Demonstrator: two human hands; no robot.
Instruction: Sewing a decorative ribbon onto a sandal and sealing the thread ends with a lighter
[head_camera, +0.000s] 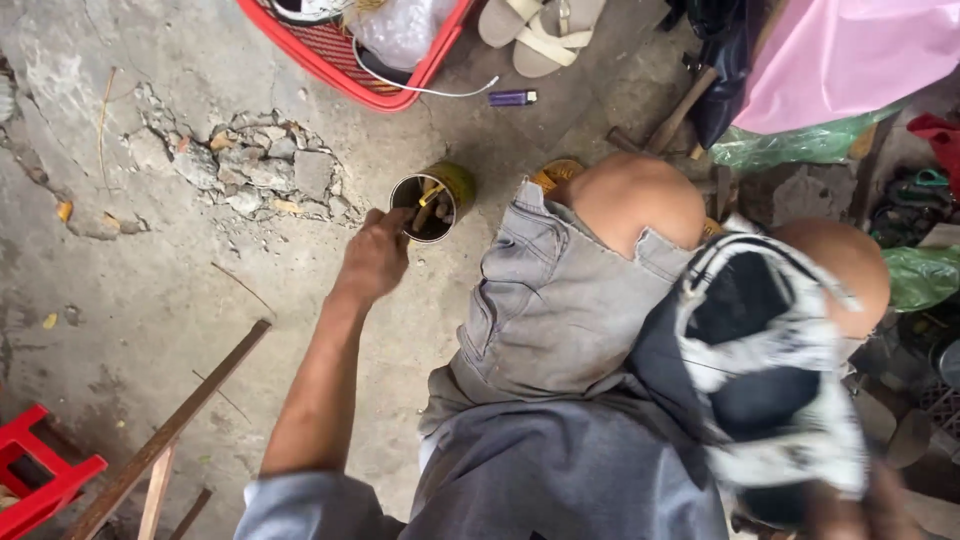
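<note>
Reaching down to the concrete floor (150, 300), the left hand (375, 258) has its fingertips at the rim of a small open tin can (432, 203), touching its near edge. The fingers are bent and bunched toward the opening, but whether they pinch anything cannot be told, since the back of the hand covers them. The can stands upright just beyond the hand, with a yellowish side, and holds a few small stick-like pieces that are too small to make out.

The right hand (860, 510) is at the lower right edge of the view, blurred and partly cut off. It seems to be closed on a black-and-white shoe (765, 370) held close to the camera, though the fingers themselves are hard to see. The shoe hides much of the right leg.

The person crouches in grey shorts (550, 310), both bare knees showing. Beyond the can lies a patch of broken concrete (250, 165). Farther off, a red basket (345, 60) is cut off by the top edge, with a white cable trailing from it, a purple lighter (512, 97) just beside it and a pair of beige sandals (540, 30) near. A wooden-handled hammer (670, 120) lies near the left knee. Wooden strips (170, 430) and a red stool (40, 480) sit at lower left, the stool only partly in view.
</note>
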